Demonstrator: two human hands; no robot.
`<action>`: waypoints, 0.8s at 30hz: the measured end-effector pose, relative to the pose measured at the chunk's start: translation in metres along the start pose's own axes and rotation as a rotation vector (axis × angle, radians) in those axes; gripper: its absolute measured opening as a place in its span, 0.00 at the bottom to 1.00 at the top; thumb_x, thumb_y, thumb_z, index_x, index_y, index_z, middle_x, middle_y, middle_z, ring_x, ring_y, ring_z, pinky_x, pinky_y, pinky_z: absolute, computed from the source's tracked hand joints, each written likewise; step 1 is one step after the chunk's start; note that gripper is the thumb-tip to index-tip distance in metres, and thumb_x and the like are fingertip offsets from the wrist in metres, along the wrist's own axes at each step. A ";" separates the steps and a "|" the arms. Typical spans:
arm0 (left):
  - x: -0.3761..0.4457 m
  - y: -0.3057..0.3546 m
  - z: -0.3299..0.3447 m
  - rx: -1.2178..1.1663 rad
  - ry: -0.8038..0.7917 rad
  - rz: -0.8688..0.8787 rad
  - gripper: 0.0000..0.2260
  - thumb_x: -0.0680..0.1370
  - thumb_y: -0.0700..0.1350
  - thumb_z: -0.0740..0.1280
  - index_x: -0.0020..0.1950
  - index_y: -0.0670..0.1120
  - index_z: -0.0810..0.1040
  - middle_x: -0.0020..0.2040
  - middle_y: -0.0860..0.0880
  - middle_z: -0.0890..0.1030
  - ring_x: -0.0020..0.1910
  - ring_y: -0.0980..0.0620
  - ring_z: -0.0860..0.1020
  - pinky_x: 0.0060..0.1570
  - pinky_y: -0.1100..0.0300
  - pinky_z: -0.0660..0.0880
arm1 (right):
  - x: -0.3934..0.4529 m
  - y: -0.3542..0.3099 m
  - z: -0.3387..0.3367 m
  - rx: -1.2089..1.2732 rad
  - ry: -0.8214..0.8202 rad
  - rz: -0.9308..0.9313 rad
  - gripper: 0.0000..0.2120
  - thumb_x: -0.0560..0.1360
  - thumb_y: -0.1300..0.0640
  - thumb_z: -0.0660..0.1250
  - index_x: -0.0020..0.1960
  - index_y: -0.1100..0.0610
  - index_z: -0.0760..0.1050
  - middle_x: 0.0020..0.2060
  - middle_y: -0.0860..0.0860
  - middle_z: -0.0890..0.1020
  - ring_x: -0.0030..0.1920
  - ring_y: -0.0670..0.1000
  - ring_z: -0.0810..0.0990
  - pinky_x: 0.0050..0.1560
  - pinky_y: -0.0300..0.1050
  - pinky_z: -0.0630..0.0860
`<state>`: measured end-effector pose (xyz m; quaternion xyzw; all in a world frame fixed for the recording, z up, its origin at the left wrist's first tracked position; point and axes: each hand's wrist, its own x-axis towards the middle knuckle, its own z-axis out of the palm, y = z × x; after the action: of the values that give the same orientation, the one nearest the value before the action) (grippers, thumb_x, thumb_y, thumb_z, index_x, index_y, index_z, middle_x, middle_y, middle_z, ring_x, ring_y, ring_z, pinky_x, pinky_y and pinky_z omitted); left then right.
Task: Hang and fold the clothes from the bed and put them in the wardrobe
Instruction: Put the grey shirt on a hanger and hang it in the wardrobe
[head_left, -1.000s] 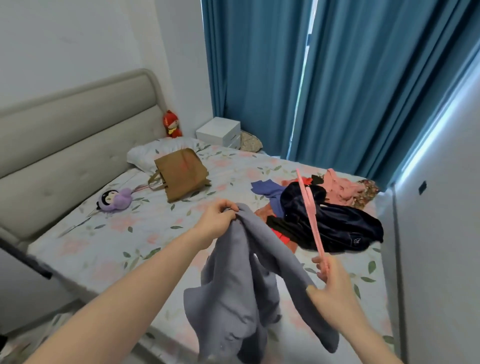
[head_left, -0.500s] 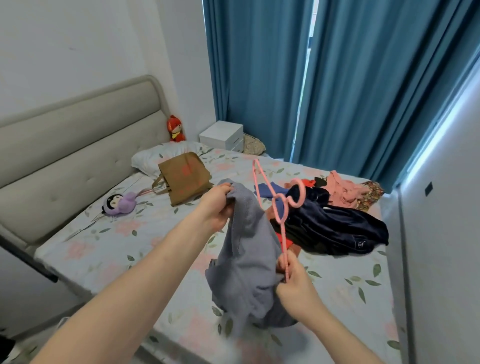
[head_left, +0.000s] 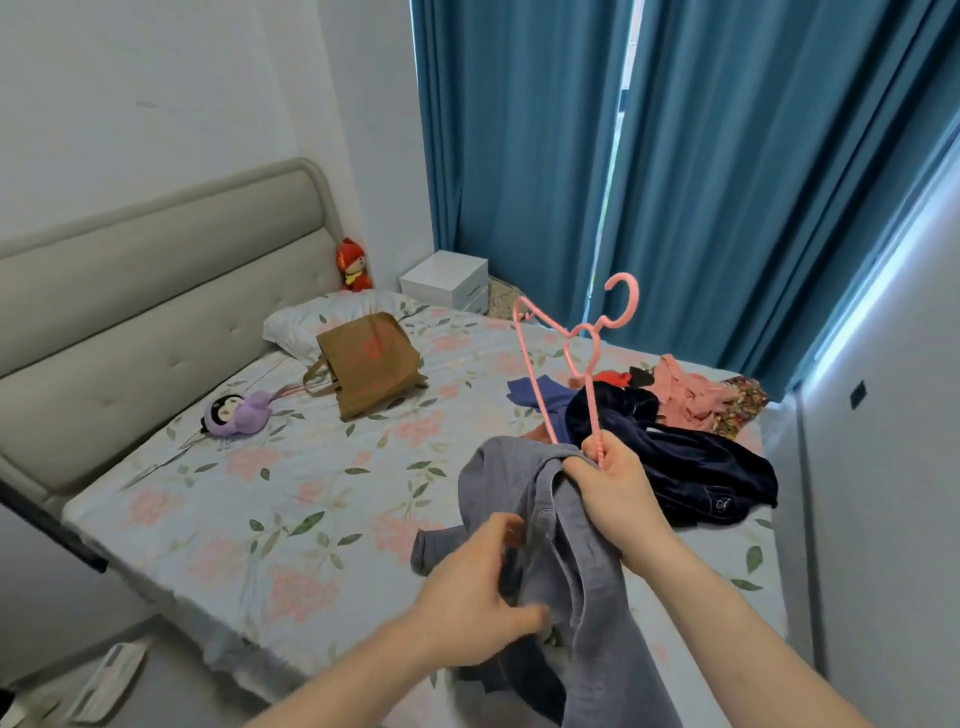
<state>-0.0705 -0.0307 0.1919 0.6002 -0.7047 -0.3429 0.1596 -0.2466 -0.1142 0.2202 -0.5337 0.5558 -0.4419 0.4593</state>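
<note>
Grey garment (head_left: 566, 525) above the bed (head_left: 291, 519): right hand (head_left: 618, 499) grips it with pink hanger (head_left: 576, 358); left hand (head_left: 478, 597) grasps its lower fabric.

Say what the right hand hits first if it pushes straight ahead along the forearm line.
Likely the dark navy garment heaped on the bed, just beyond the right hand, which holds the pink hanger and grey garment. Depth is unclear; it could pass above the heap.
</note>
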 end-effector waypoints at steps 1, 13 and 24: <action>0.005 -0.007 0.006 -0.018 0.044 -0.018 0.24 0.70 0.61 0.70 0.62 0.64 0.65 0.59 0.63 0.76 0.56 0.59 0.77 0.58 0.53 0.76 | 0.001 0.000 -0.002 0.026 -0.014 0.032 0.16 0.78 0.63 0.66 0.39 0.54 0.61 0.33 0.50 0.65 0.36 0.50 0.63 0.40 0.47 0.63; 0.032 -0.042 0.051 -0.099 0.155 -0.085 0.09 0.74 0.48 0.62 0.53 0.57 0.75 0.47 0.57 0.83 0.46 0.54 0.81 0.48 0.51 0.79 | -0.011 0.009 -0.023 0.121 0.066 0.158 0.17 0.79 0.65 0.64 0.36 0.54 0.62 0.30 0.49 0.67 0.32 0.48 0.66 0.37 0.44 0.65; 0.064 -0.001 -0.090 -0.130 0.369 0.091 0.14 0.85 0.50 0.60 0.52 0.44 0.82 0.44 0.46 0.84 0.44 0.51 0.81 0.46 0.53 0.75 | -0.027 0.030 -0.086 -0.374 0.025 0.114 0.21 0.74 0.54 0.75 0.40 0.56 0.61 0.34 0.50 0.70 0.35 0.51 0.69 0.38 0.47 0.64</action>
<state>-0.0269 -0.1180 0.2442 0.6088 -0.6663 -0.2646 0.3398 -0.3364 -0.0864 0.2081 -0.5717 0.6633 -0.3108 0.3695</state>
